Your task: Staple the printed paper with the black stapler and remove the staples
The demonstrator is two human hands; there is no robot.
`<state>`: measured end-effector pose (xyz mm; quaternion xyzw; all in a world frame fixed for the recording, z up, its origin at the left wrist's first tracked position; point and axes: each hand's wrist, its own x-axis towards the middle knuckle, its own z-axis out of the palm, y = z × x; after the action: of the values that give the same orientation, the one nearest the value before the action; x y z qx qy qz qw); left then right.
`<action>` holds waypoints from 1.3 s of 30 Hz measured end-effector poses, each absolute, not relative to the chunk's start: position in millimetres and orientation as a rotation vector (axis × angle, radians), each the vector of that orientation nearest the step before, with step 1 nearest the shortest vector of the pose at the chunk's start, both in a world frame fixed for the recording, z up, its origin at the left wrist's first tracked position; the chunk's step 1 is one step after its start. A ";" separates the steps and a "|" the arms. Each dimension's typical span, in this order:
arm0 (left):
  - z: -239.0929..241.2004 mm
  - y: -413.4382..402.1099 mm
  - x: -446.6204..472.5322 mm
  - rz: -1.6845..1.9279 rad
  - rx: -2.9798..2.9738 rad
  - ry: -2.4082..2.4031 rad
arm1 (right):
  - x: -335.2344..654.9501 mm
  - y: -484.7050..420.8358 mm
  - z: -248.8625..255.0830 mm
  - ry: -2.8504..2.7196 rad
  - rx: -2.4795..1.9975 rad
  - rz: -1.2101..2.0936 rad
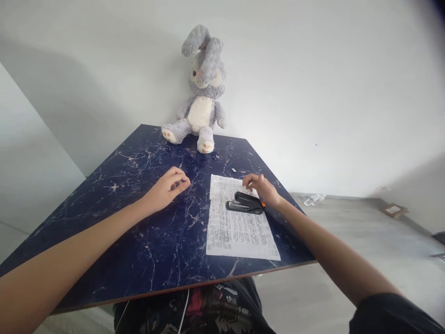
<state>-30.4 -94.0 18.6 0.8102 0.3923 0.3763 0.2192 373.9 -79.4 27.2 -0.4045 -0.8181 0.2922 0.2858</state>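
Observation:
A black stapler [244,203] with an orange spot at its back end lies on printed paper sheets [239,236], its jaws spread apart toward the left. My right hand [262,186] is just behind and beside the stapler, over the top right of the paper; its fingers are loosely bent and hold nothing. To the left of the paper, my left hand [170,186] rests on the dark blue marbled table [167,246], empty, with relaxed, slightly curled fingers. A small pale block [233,170], too small to name, lies just beyond the paper's top edge.
A grey plush rabbit [200,113] sits at the table's far end against the white wall [313,93]. On the floor to the right are a clear plastic item [313,199] and a brown packet [394,210]. White cords hang over my lap below the table's near edge.

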 end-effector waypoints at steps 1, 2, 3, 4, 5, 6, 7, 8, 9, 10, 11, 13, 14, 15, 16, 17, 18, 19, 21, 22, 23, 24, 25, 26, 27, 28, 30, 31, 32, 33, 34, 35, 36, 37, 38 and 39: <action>19.0 -94.3 -31.1 1.054 2.241 1.090 | 376.0 -66.4 23.5 -2.157 -1.149 0.630; 19.4 -94.2 -32.4 1.066 2.240 1.100 | 375.4 -53.5 19.2 -2.191 -1.209 0.504; 19.9 -94.0 -33.9 1.082 2.238 1.113 | 372.3 -41.2 14.2 -2.263 -1.263 0.410; 20.7 -93.6 -35.7 1.107 2.230 1.122 | 367.0 -30.1 8.7 -2.361 -1.316 0.357; 21.6 -93.1 -37.5 1.141 2.217 1.127 | 359.8 -20.4 3.0 -2.454 -1.364 0.331; 22.8 -92.5 -39.4 1.182 2.201 1.126 | 350.8 -12.5 -2.6 -2.522 -1.411 0.317; 24.1 -91.9 -41.2 1.232 2.183 1.125 | 340.3 -6.2 -7.5 -2.566 -1.450 0.303; 25.7 -91.3 -43.1 1.295 2.167 1.125 | 328.3 -1.3 -11.6 -2.595 -1.477 0.282; 27.5 -90.6 -45.1 1.373 2.153 1.129 | 314.8 2.2 -14.4 -2.616 -1.485 0.258; 29.4 -90.0 -47.1 1.466 2.136 1.145 | 299.5 4.7 -16.1 -2.633 -1.473 0.236; 31.6 -89.4 -49.4 1.582 2.110 1.177 | 282.4 6.6 -16.6 -2.649 -1.445 0.219; 36.2 -88.5 -54.6 1.854 2.020 1.273 | 242.0 9.1 -15.3 -2.684 -1.369 0.213; 38.7 -88.3 -57.5 1.985 1.967 1.330 | 219.0 10.2 -14.2 -2.689 -1.327 0.223; 41.3 -88.1 -60.7 2.098 1.922 1.388 | 194.5 11.4 -13.1 -2.694 -1.298 0.243; 43.9 -88.1 -64.1 2.180 1.895 1.438 | 168.9 12.6 -12.3 -2.701 -1.251 0.266; 46.5 -88.1 -67.7 2.239 1.885 1.478 | 143.0 13.7 -11.7 -2.708 -1.196 0.284; 48.9 -88.2 -71.4 2.281 1.888 1.507 | 117.3 14.8 -11.4 -2.724 -1.136 0.306; 51.1 -88.3 -75.1 2.317 1.890 1.526 | 92.7 15.7 -11.2 -2.742 -1.079 0.329; 54.8 -88.3 -82.3 2.341 1.898 1.538 | 50.0 17.2 -11.2 -2.758 -1.035 0.369; 56.2 -88.2 -85.5 2.352 1.894 1.536 | 33.2 17.9 -11.4 -2.764 -1.026 0.394; 57.3 -88.0 -88.1 2.361 1.887 1.533 | 20.1 18.5 -11.8 -2.761 -1.001 0.399; 58.1 -87.7 -90.1 2.361 1.879 1.534 | 11.0 18.9 -12.5 -2.761 -0.979 0.392; 58.8 -87.3 -91.5 2.362 1.868 1.539 | 5.9 19.2 -13.4 -2.759 -0.956 0.368; 59.3 -87.0 -92.1 2.367 1.854 1.547 | 4.6 19.3 -14.4 -2.757 -0.933 0.334; 59.7 -86.9 -91.9 2.371 1.841 1.555 | 6.8 19.2 -15.6 -2.759 -0.918 0.302; 60.0 -86.9 -91.1 2.364 1.839 1.560 | 12.2 18.9 -16.8 -2.760 -0.909 0.277; 60.2 -87.7 -87.7 2.357 1.847 1.544 | 31.3 17.9 -18.8 -2.756 -0.905 0.263; 60.0 -88.5 -85.3 2.339 1.867 1.526 | 44.4 17.5 -19.4 -2.757 -0.906 0.270; 59.5 -89.4 -82.6 2.294 1.905 1.509 | 59.4 17.2 -19.7 -2.757 -0.908 0.279; 58.6 -90.4 -79.6 2.226 1.954 1.500 | 76.1 17.0 -19.8 -2.758 -0.905 0.285; 57.3 -91.4 -76.5 2.132 2.014 1.499 | 94.0 16.8 -19.7 -2.764 -0.912 0.294; 55.6 -92.3 -73.1 2.008 2.087 1.502 | 112.6 16.5 -19.5 -2.758 -0.921 0.295; 53.2 -92.8 -69.6 1.855 2.173 1.499 | 131.4 15.9 -19.3 -2.749 -0.952 0.300; 50.0 -92.9 -65.8 1.685 2.261 1.485 | 149.5 15.1 -19.2 -2.732 -1.003 0.302; 46.0 -92.6 -61.9 1.509 2.348 1.457 | 166.3 13.8 -19.3 -2.706 -1.049 0.295; 40.9 -91.7 -57.8 1.329 2.432 1.419 | 181.0 12.3 -19.8 -2.682 -1.093 0.287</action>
<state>-57.8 -91.7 40.9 0.7811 0.4556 0.4267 0.0139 181.0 12.3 -19.8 -0.3731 -0.9154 0.0978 0.1152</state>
